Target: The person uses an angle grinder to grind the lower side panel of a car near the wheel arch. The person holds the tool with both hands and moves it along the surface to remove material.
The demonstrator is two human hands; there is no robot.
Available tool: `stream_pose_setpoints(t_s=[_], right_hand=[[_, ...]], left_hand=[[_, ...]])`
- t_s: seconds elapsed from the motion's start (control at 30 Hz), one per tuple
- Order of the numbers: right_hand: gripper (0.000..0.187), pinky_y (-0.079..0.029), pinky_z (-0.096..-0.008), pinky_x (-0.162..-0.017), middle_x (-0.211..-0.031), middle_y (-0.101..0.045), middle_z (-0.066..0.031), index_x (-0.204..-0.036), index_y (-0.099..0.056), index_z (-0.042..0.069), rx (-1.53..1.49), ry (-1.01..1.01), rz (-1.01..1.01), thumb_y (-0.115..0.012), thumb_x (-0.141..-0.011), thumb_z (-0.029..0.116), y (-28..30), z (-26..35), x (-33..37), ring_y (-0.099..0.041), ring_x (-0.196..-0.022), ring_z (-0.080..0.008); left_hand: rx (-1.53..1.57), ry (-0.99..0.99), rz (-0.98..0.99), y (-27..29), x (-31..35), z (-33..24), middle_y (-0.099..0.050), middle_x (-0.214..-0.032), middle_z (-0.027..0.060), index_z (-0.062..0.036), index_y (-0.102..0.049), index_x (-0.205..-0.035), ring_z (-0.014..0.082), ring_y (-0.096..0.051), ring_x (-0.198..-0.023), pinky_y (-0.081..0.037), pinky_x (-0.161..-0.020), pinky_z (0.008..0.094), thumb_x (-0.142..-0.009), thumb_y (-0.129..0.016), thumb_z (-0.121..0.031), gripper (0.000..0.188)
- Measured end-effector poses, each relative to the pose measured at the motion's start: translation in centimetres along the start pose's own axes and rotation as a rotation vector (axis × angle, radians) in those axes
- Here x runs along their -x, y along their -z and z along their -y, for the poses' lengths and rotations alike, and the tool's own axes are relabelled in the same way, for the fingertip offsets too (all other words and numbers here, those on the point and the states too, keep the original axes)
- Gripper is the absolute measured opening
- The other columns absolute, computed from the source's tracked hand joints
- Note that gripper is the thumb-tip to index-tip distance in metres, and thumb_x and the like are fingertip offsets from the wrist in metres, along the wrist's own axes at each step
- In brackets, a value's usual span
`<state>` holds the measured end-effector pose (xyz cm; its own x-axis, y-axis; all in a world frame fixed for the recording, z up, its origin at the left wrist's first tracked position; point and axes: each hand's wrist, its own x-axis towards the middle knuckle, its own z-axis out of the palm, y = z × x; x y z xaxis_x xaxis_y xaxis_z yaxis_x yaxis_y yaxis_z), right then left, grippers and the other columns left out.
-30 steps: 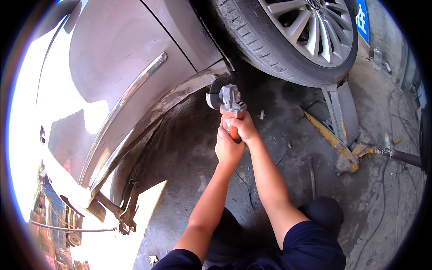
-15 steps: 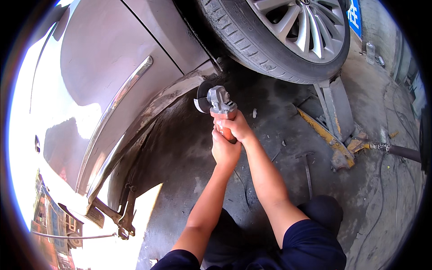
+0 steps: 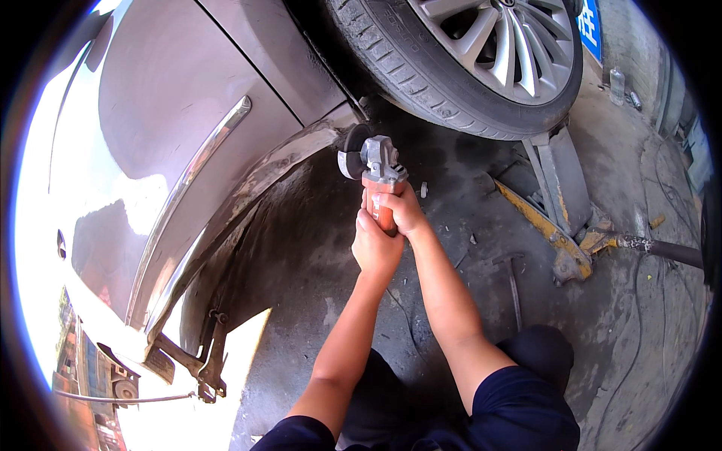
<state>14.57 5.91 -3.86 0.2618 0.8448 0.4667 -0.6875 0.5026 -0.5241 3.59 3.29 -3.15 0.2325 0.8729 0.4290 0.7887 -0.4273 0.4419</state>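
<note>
Both my hands grip an orange angle grinder (image 3: 383, 159) with a grey metal head. My left hand (image 3: 376, 246) is closed round the rear of its body, and my right hand (image 3: 404, 208) wraps the body just ahead of it. A dark disc (image 3: 356, 137) with a pale guard sits at the head's left side. It lies close to the scraped, bare lower sill (image 3: 289, 159) of a silver-grey car; whether they touch I cannot tell.
A car wheel (image 3: 481, 83) hangs at the top right. Beneath it stands a yellow and grey floor jack (image 3: 538, 222) with a dark handle. A hammer-like tool (image 3: 513, 289) lies near my right knee. A scissor jack (image 3: 214, 349) is under the car at lower left.
The grinder has shifted slightly right and up, its disc moving a little away from the sill edge. Both hands keep their grip.
</note>
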Motion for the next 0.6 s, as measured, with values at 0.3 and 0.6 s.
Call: stream_pose_setpoints(t_s=[0.3,0.6], right_hand=[[0.043,-0.058,-0.0351,-0.075,-0.092,-0.071,-0.0106,-0.115,-0.067,-0.001,0.089,-0.09,0.032,-0.074,-0.08,0.022,-0.9,-1.5,-0.1,-0.071,-0.08,-0.0203],[0.038,-0.058,-0.0358,-0.077,-0.095,-0.071,-0.0114,-0.112,-0.066,0.0,-0.199,-0.042,-0.029,-0.073,-0.082,0.022,-1.1,-5.7,0.2,-0.071,-0.084,-0.0215]], left_hand=[[0.006,0.051,-0.077,0.0,0.8,1.1,-0.066,-0.121,0.0259,0.0009,-0.041,-0.137,0.0482,-0.069,-0.103,-0.056,-0.084,0.0541,-0.078,-0.084,-0.035,0.08],[-0.217,-0.086,-0.126,1.8,0.6,3.4,-0.068,-0.115,0.0212,-0.001,-0.047,-0.133,0.0432,-0.071,-0.098,-0.058,-0.078,0.051,-0.074,-0.084,-0.027,0.074]])
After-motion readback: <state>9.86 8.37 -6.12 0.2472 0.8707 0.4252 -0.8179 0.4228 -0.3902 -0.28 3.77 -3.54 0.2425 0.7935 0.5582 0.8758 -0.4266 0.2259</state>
